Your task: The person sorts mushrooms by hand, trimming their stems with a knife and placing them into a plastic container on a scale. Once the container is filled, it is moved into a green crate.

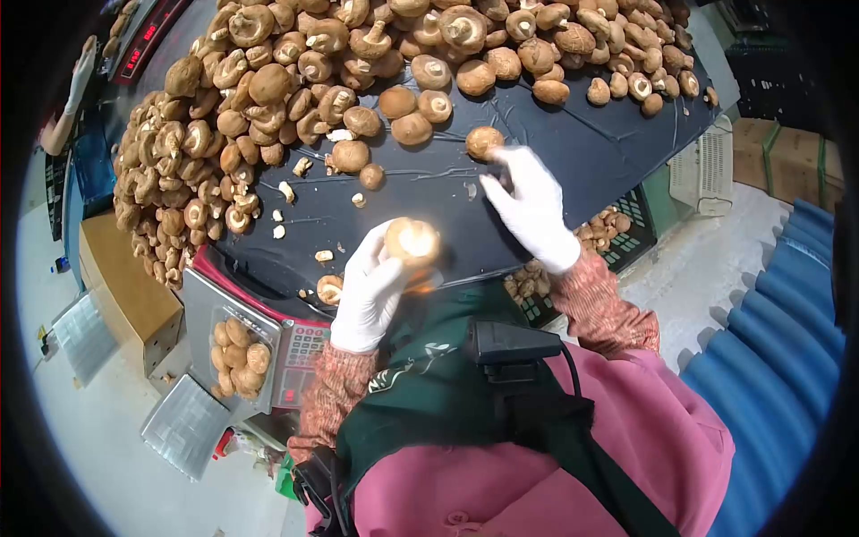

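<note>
My left hand point(369, 291), in a white glove, grips a shiitake mushroom point(413, 240) whose pale, brightly lit side faces up. Just below it shows a blurred orange-brown patch point(424, 280). Thumb and fingers of my white-gloved right hand point(530, 204) are apart, with a dark gap between them. Its fingertips are right at the edge of another brown-capped shiitake point(484, 143) on the black table cover point(591, 148). A small shiitake point(329, 289) lies beside my left hand, and cut stem pieces point(286, 191) are scattered to the left.
A large heap of shiitakes point(268, 85) covers the far and left parts of the table. At left, a scale point(300, 349) carries a pack of mushrooms point(240, 358). Green crates point(635, 237) with mushrooms stand below the right edge. Another person's arm point(61, 132) shows at far left.
</note>
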`<move>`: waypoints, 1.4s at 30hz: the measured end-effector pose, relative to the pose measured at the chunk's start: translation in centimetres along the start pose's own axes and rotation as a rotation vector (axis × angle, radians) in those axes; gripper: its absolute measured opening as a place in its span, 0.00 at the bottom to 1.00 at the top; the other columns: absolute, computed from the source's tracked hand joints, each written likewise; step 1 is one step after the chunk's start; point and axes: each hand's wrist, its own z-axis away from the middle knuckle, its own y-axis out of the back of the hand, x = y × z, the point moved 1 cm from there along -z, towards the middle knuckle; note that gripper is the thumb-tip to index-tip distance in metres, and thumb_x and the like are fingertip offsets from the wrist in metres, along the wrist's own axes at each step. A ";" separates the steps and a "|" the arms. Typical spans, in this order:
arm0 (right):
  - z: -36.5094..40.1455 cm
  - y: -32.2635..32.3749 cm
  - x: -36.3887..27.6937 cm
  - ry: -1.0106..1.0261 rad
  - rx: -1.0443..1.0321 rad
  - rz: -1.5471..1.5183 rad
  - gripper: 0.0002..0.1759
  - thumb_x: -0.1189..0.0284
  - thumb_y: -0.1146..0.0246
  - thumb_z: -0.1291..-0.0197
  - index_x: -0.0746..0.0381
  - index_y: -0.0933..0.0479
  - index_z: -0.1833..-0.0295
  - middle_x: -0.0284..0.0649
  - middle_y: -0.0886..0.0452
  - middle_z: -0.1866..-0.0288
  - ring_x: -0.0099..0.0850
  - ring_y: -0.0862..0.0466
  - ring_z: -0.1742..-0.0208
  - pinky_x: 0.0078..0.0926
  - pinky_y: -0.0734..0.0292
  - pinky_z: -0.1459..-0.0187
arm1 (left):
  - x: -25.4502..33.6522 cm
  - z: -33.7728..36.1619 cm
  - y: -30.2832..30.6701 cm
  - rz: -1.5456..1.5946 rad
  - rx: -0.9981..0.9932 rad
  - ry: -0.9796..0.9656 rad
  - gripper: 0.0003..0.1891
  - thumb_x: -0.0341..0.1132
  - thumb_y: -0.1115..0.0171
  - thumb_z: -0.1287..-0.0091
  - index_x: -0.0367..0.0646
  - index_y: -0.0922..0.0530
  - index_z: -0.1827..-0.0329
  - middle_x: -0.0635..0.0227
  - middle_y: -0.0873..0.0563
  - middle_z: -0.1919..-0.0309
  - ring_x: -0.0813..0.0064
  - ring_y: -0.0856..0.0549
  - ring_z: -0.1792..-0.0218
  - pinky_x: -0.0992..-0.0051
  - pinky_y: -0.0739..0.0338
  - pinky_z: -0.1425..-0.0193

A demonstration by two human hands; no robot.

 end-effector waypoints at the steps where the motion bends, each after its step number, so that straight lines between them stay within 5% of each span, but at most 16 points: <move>1: -0.9 -0.3 0.2 0.118 0.068 0.172 0.22 0.68 0.29 0.45 0.54 0.20 0.43 0.40 0.18 0.50 0.42 0.19 0.50 0.38 0.22 0.50 | 0.1 0.1 0.0 0.004 -0.009 0.002 0.30 0.35 0.35 0.31 0.32 0.34 0.30 0.50 0.24 0.35 0.53 0.22 0.33 0.50 0.32 0.24; 5: -3.4 -2.2 3.2 0.308 0.069 0.406 0.27 0.68 0.28 0.49 0.54 0.21 0.40 0.39 0.20 0.44 0.44 0.22 0.44 0.41 0.25 0.43 | 0.3 0.5 -0.2 -0.006 -0.038 -0.022 0.30 0.35 0.34 0.32 0.32 0.34 0.30 0.48 0.24 0.34 0.52 0.23 0.32 0.50 0.30 0.25; 6: -3.6 -1.7 2.9 0.291 0.121 0.231 0.26 0.68 0.29 0.43 0.57 0.22 0.38 0.39 0.18 0.44 0.38 0.19 0.45 0.35 0.22 0.46 | 0.3 0.6 -0.1 -0.017 -0.039 -0.047 0.30 0.35 0.34 0.32 0.32 0.34 0.30 0.47 0.24 0.35 0.51 0.22 0.33 0.50 0.30 0.25; 9: -4.1 1.0 0.7 -0.409 -0.180 -0.725 0.26 0.59 0.39 0.27 0.64 0.25 0.33 0.41 0.14 0.46 0.26 0.14 0.50 0.24 0.18 0.54 | 0.2 1.8 0.6 -0.032 -0.028 -0.094 0.32 0.36 0.33 0.33 0.33 0.35 0.29 0.48 0.24 0.35 0.51 0.21 0.34 0.50 0.29 0.26; 10: -3.6 0.2 1.9 -0.338 -0.173 -1.183 0.24 0.58 0.44 0.23 0.66 0.24 0.35 0.43 0.14 0.48 0.29 0.13 0.52 0.29 0.15 0.53 | 0.3 2.2 0.7 -0.020 -0.028 -0.104 0.33 0.37 0.32 0.33 0.33 0.35 0.29 0.48 0.23 0.35 0.51 0.21 0.35 0.50 0.28 0.26; 19: -0.4 0.2 -4.2 -0.541 -0.448 -1.652 0.26 0.54 0.47 0.22 0.67 0.25 0.37 0.48 0.14 0.50 0.34 0.12 0.63 0.30 0.12 0.63 | 0.7 7.0 3.3 0.093 -0.061 -0.201 0.40 0.43 0.30 0.35 0.37 0.38 0.24 0.53 0.22 0.38 0.54 0.18 0.39 0.51 0.24 0.31; 26: 1.8 -3.8 -8.3 -0.444 -0.599 -1.426 0.27 0.55 0.49 0.21 0.64 0.29 0.30 0.48 0.17 0.42 0.38 0.13 0.57 0.35 0.14 0.56 | 0.0 14.1 7.8 0.158 -0.021 -0.325 0.39 0.40 0.29 0.35 0.38 0.37 0.24 0.53 0.23 0.36 0.58 0.19 0.37 0.51 0.22 0.33; 30: 2.9 -5.4 -11.4 -0.320 -0.740 -1.114 0.32 0.54 0.46 0.23 0.64 0.34 0.25 0.44 0.20 0.39 0.33 0.16 0.46 0.31 0.18 0.46 | 0.1 18.7 10.1 0.076 0.155 -0.509 0.38 0.34 0.26 0.37 0.37 0.35 0.25 0.58 0.24 0.35 0.65 0.21 0.36 0.62 0.26 0.30; 34: 4.0 -6.6 -13.6 -0.178 -0.690 -0.775 0.28 0.61 0.41 0.26 0.69 0.30 0.29 0.43 0.19 0.38 0.28 0.18 0.42 0.26 0.24 0.40 | 2.0 23.5 13.2 -0.321 0.742 -0.887 0.31 0.26 0.30 0.37 0.37 0.31 0.30 0.61 0.20 0.40 0.70 0.19 0.39 0.68 0.25 0.33; 38: 4.9 -7.5 -14.1 -0.057 -0.623 -0.453 0.26 0.65 0.37 0.28 0.71 0.28 0.31 0.43 0.19 0.38 0.28 0.19 0.40 0.25 0.25 0.38 | 4.6 27.6 17.9 -0.767 1.216 -0.991 0.27 0.28 0.26 0.39 0.39 0.25 0.36 0.60 0.16 0.45 0.66 0.16 0.44 0.66 0.22 0.36; 42: 5.3 -8.1 -13.1 0.005 -0.596 -0.271 0.23 0.69 0.35 0.29 0.71 0.26 0.35 0.43 0.18 0.39 0.27 0.18 0.42 0.26 0.25 0.38 | 6.4 29.7 19.9 -1.006 1.350 -1.016 0.26 0.27 0.27 0.37 0.37 0.23 0.35 0.60 0.19 0.40 0.67 0.19 0.40 0.67 0.26 0.32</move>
